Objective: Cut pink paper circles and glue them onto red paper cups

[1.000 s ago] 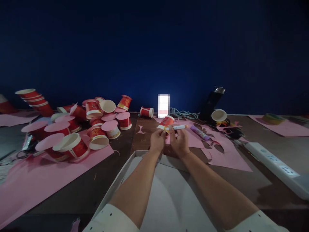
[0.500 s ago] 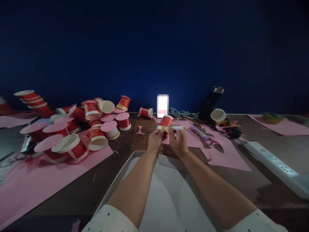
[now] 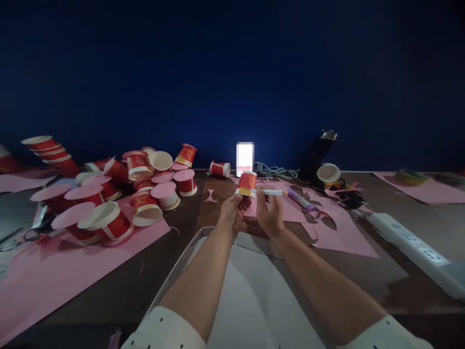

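My left hand is closed on a red paper cup, gripping it low by its pale rim. The cup is upside down, its base upward. In my right hand is a white marker with an orange end, pinched between thumb and fingers. It lies nearly level, its left end close to the cup's side; whether it touches is too small to tell. Beyond the right hand a purple glue stick lies on pink paper with cut-out holes.
Several red cups with pink paper discs crowd the left on a pink sheet. A lit phone screen stands by the wall. To the right are a black flask and a white power strip. A shallow box lies under my forearms.
The red cup has turned from a tilt to nearly upright, base up, and shifted slightly left. My right hand has moved a little to the right with the marker.
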The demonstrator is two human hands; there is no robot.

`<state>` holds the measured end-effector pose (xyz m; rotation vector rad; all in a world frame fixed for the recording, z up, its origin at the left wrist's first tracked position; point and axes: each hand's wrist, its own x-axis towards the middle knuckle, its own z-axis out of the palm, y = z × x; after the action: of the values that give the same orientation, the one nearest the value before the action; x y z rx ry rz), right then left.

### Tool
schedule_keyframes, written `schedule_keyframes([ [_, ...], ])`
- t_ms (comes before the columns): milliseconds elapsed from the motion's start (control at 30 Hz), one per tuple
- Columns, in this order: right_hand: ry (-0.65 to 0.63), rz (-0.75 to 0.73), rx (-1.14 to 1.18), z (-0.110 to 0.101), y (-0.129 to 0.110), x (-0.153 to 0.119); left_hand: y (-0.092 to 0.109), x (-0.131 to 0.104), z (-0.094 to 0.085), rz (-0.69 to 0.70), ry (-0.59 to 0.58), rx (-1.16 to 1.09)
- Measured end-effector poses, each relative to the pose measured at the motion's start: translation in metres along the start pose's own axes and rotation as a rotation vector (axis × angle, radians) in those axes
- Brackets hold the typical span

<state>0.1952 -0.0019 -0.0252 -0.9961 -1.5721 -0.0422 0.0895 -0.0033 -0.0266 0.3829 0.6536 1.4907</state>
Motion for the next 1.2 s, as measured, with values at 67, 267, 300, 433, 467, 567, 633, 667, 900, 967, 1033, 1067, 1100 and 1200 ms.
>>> schedule_keyframes([
  [67, -0.030, -0.008, -0.007, 0.001, 0.000, -0.001, -0.001, 0.000, 0.000, 0.013, -0.019, 0.012],
  [267, -0.045, 0.003, -0.072, 0.002, 0.000, -0.002, -0.004, 0.002, -0.004, 0.050, -0.062, 0.054],
  [300, -0.046, 0.004, -0.077, 0.002, 0.000, -0.001, -0.004, 0.002, -0.004, 0.056, -0.064, 0.058],
  [433, -0.030, 0.016, -0.086, 0.003, 0.002, -0.001, -0.004, 0.004, -0.005, 0.061, -0.073, 0.080],
  [467, -0.023, 0.020, -0.087, 0.003, 0.002, -0.001, -0.005, 0.004, -0.005, 0.063, -0.073, 0.086],
  [567, -0.024, 0.010, -0.079, 0.003, 0.002, -0.001, -0.006, 0.005, -0.006, 0.080, -0.086, 0.098],
  [633, -0.055, -0.021, -0.058, 0.002, 0.000, -0.001, -0.007, 0.005, -0.007, 0.090, -0.106, 0.110],
  [667, -0.076, -0.039, -0.046, 0.002, -0.001, -0.001, -0.008, 0.006, -0.007, 0.094, -0.117, 0.119],
  [900, -0.088, -0.037, -0.052, 0.001, -0.003, -0.001, -0.013, 0.011, -0.011, 0.122, -0.141, 0.197],
  [967, -0.059, -0.022, -0.083, 0.002, -0.001, -0.002, -0.012, 0.010, -0.011, 0.118, -0.133, 0.183],
  [1033, -0.042, -0.017, -0.099, 0.003, 0.000, -0.002, -0.009, 0.008, -0.010, 0.106, -0.122, 0.154],
  [1067, -0.034, -0.016, -0.100, 0.003, 0.001, -0.002, -0.008, 0.007, -0.009, 0.094, -0.118, 0.134],
  [1100, -0.026, -0.012, -0.099, 0.003, 0.001, -0.002, -0.006, 0.005, -0.007, 0.082, -0.108, 0.110],
  [1200, 0.009, 0.002, -0.087, 0.003, 0.001, -0.001, -0.002, 0.001, -0.003, 0.040, -0.050, 0.018],
])
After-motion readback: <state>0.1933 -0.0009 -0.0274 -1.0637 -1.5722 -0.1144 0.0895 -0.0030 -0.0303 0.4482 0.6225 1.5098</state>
